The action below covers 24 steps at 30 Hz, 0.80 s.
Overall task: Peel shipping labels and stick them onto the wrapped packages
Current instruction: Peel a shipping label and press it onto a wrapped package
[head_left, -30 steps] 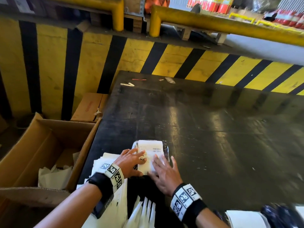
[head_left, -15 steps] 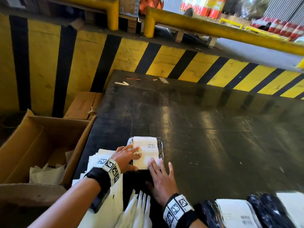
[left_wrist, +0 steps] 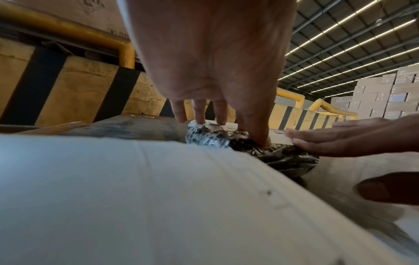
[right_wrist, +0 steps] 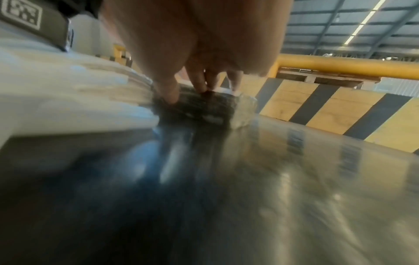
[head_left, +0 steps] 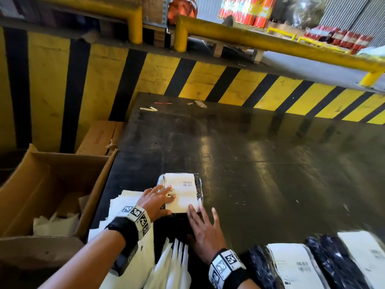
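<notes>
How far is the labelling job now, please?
Done: two labelled packages lie at the near right. In hand: the label sits on the package; the left hand presses it, the right hand touches its near corner. Left: a stack of sheets waits; no unlabelled packages are visible.

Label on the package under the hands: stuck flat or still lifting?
Mostly flat: the label lies across the package; left hand presses it. Near edge cannot tell.
</notes>
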Tool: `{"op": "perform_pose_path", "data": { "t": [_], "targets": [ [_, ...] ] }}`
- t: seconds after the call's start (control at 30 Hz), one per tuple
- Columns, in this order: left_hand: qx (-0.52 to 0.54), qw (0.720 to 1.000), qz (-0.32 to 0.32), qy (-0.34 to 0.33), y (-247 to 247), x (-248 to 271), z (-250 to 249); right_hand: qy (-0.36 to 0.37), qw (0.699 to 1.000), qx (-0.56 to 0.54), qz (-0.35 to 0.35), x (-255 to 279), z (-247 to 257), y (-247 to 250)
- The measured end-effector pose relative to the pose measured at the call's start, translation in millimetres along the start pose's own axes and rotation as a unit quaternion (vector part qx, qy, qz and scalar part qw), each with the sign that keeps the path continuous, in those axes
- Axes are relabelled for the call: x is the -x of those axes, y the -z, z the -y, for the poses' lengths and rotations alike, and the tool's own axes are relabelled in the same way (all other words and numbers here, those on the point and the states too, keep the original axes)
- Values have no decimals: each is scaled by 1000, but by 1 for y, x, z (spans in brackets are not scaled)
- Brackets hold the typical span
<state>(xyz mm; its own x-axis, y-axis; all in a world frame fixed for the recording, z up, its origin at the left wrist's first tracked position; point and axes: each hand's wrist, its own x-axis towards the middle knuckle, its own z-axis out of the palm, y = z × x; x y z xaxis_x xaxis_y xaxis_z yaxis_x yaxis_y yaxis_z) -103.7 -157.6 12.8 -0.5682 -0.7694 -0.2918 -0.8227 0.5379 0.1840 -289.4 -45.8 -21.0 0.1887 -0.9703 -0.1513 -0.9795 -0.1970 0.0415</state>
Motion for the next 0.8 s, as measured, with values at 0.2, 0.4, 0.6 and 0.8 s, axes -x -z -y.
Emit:
{"op": "perform_pose_path", "data": {
  "t": [0.2, 0.4, 0.6, 0.8],
  "targets": [
    [-54, 997, -36, -44, -1, 11, -13, -96, 989, -104, -44, -3, -12, 7],
    [-80, 987, -62, -125, -17, 24, -36, -37, 985, -169, -11, -55, -23, 30],
    [-69, 992, -71, -73, -21, 41, -9, -33, 985, -156, 64, -72, -20, 23],
    [-108, 989, -52, -83, -4, 40, 1, -44, 984, -161, 59, -74, -21, 22]
  ]
}}
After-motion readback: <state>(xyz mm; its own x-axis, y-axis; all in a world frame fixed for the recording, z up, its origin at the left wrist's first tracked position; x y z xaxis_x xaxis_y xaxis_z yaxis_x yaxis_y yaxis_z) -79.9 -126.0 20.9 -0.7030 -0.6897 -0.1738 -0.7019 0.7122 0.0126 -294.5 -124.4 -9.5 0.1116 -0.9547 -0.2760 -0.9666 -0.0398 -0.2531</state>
